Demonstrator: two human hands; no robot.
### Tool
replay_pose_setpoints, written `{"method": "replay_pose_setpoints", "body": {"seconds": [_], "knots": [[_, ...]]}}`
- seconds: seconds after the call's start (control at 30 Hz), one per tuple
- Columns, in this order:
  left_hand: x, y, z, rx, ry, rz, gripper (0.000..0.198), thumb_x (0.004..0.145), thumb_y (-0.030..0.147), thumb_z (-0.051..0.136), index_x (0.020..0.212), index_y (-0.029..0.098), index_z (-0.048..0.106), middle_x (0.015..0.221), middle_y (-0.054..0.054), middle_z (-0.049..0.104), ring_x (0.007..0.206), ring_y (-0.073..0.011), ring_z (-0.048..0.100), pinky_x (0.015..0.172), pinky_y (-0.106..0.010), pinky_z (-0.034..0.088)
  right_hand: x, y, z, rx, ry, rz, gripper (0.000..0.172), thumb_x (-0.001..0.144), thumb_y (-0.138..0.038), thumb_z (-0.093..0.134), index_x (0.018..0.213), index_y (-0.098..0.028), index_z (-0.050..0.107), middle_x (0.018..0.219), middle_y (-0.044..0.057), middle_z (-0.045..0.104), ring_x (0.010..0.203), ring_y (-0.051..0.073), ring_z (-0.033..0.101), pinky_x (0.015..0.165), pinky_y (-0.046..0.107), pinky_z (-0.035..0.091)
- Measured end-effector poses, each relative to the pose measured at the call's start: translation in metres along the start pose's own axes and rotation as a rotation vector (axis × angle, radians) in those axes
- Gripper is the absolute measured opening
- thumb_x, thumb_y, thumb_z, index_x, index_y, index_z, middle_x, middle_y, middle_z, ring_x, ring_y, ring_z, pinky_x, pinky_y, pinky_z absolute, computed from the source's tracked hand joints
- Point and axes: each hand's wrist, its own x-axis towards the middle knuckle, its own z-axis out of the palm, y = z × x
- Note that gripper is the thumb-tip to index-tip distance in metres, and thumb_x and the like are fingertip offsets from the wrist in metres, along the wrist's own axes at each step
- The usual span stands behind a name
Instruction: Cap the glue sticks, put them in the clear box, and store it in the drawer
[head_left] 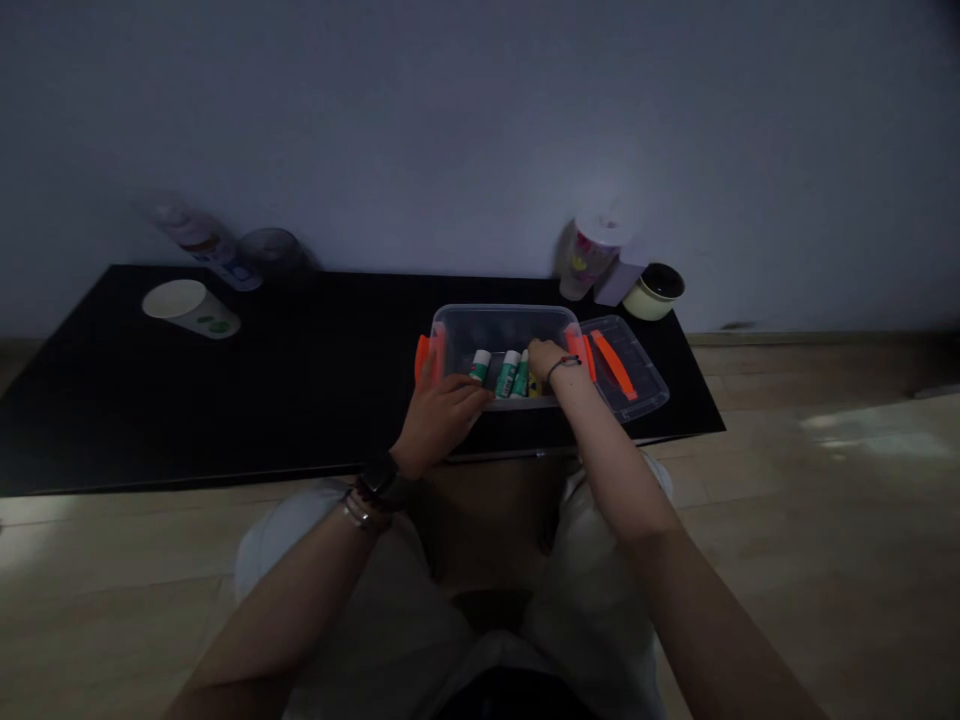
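A clear plastic box [504,318] with orange side latches stands at the front edge of the black table. Inside it, several green-and-white glue sticks [507,374] lean side by side, with a small yellow item [535,386] at their right. My left hand [442,412] grips the box's front left corner, thumb along the side and fingers over the front rim. Reaching into the right end of the box is my right hand [549,358], closed with its knuckles up, beside the yellow item. Its fingertips are hidden, so whatever they hold does not show.
The clear lid [643,366] with an orange handle [613,366] lies right of the box on the black table [315,400]. Behind are a patterned tumbler [587,262], a purple box [619,282] and a cream jar [654,294]. Leftward are a paper cup [193,308], a bottle [206,245] and a dark bowl [271,252].
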Motion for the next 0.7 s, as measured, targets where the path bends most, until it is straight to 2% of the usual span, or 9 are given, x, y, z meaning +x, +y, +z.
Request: {"method": "replay_pose_setpoints", "body": {"seconds": [0.1, 0.2, 0.3, 0.4, 0.5, 0.6, 0.63, 0.7], "knots": [[-0.001, -0.001, 0.002, 0.046, 0.031, 0.042, 0.023, 0.089, 0.017, 0.056, 0.099, 0.027, 0.075, 0.095, -0.003, 0.077, 0.105, -0.0258, 0.068, 0.122, -0.069, 0.004, -0.003, -0.003, -0.001, -0.054, -0.055, 0.076, 0.036, 0.092, -0.006, 0.052, 0.126, 0.000, 0.061, 0.115, 0.029, 0.070, 0.108, 0.030, 0.071, 0.090, 0.037, 0.053], [-0.002, -0.003, 0.004, 0.122, 0.071, 0.085, 0.023, 0.090, 0.016, 0.056, 0.099, 0.026, 0.074, 0.094, -0.002, 0.077, 0.102, -0.0245, 0.069, 0.122, -0.069, 0.009, -0.007, -0.007, -0.003, -0.074, -0.091, 0.088, 0.040, 0.090, -0.004, 0.052, 0.129, 0.002, 0.057, 0.120, 0.031, 0.067, 0.112, 0.032, 0.069, 0.090, 0.039, 0.053], [-0.002, -0.003, 0.005, 0.165, 0.124, 0.128, 0.023, 0.090, 0.015, 0.056, 0.098, 0.026, 0.073, 0.093, -0.002, 0.077, 0.101, -0.0235, 0.069, 0.122, -0.069, 0.013, -0.009, -0.009, -0.007, -0.068, -0.088, 0.038, 0.040, 0.091, -0.005, 0.053, 0.131, -0.005, 0.057, 0.125, 0.026, 0.067, 0.116, 0.030, 0.067, 0.093, 0.037, 0.052], [0.000, -0.003, 0.004, 0.177, 0.166, 0.139, 0.023, 0.090, 0.016, 0.056, 0.103, 0.027, 0.072, 0.101, -0.003, 0.076, 0.106, -0.0237, 0.068, 0.122, -0.068, 0.014, -0.012, -0.006, -0.013, 0.053, 0.074, -0.147, 0.033, 0.094, -0.012, 0.053, 0.126, -0.014, 0.060, 0.124, 0.015, 0.070, 0.116, 0.023, 0.066, 0.097, 0.033, 0.050], [0.000, -0.003, 0.002, 0.177, 0.205, 0.099, 0.028, 0.090, 0.018, 0.058, 0.114, 0.027, 0.069, 0.121, -0.006, 0.070, 0.119, -0.0261, 0.062, 0.123, -0.066, 0.017, -0.015, 0.008, -0.025, 0.283, 0.385, -0.308, 0.023, 0.096, -0.020, 0.050, 0.114, -0.017, 0.064, 0.110, 0.008, 0.073, 0.099, 0.019, 0.068, 0.091, 0.031, 0.051], [0.000, -0.004, 0.000, 0.138, 0.229, 0.056, 0.040, 0.085, 0.024, 0.066, 0.125, 0.025, 0.063, 0.138, -0.010, 0.059, 0.133, -0.0313, 0.052, 0.122, -0.065, 0.018, -0.020, 0.038, -0.039, 0.358, 0.643, -0.211, 0.025, 0.098, -0.025, 0.044, 0.111, -0.016, 0.064, 0.105, 0.009, 0.072, 0.093, 0.019, 0.067, 0.086, 0.032, 0.052], [0.000, -0.004, -0.001, 0.112, 0.234, 0.045, 0.045, 0.083, 0.028, 0.069, 0.128, 0.025, 0.061, 0.142, -0.012, 0.055, 0.137, -0.0332, 0.048, 0.122, -0.065, 0.018, -0.022, 0.050, -0.042, 0.326, 0.684, -0.132, 0.026, 0.098, -0.025, 0.044, 0.111, -0.015, 0.064, 0.106, 0.011, 0.072, 0.095, 0.021, 0.067, 0.087, 0.034, 0.052], [-0.001, -0.005, -0.003, 0.031, 0.235, 0.026, 0.055, 0.081, 0.038, 0.073, 0.132, 0.024, 0.057, 0.147, -0.013, 0.048, 0.142, -0.0360, 0.041, 0.121, -0.064, 0.020, -0.027, 0.074, -0.046, 0.193, 0.657, 0.053, 0.027, 0.096, -0.025, 0.047, 0.114, -0.014, 0.065, 0.112, 0.014, 0.071, 0.103, 0.024, 0.066, 0.091, 0.037, 0.051]]}}
